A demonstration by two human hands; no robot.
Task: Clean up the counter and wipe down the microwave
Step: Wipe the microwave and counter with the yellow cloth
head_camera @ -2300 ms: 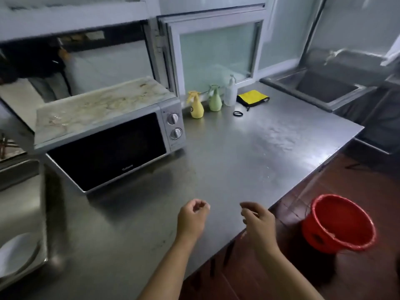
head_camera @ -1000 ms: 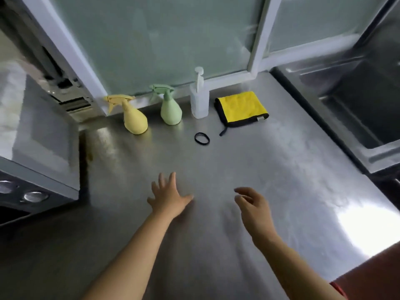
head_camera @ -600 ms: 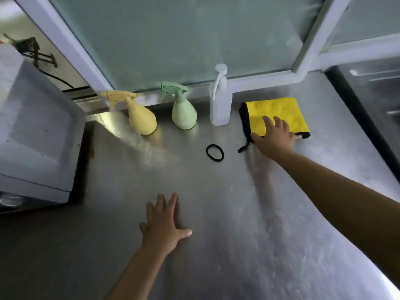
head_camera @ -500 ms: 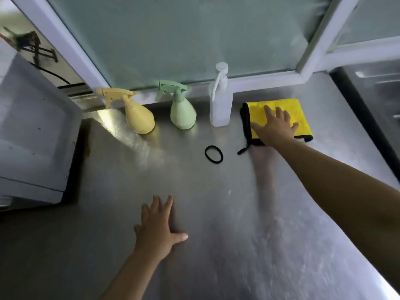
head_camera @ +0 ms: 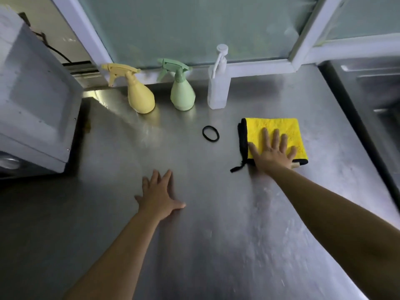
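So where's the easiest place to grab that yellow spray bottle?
Probably the narrow neck just under the trigger head of the yellow spray bottle. It stands upright with a wide, rounded body that fingers would span less easily. Come from the front right: the microwave crowds its left and the window frame backs it.

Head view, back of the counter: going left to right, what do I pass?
microwave → yellow spray bottle → green spray bottle → black hair tie and clear pump bottle at about the same spot → yellow cloth, with the right hand resting flat on it → sink.
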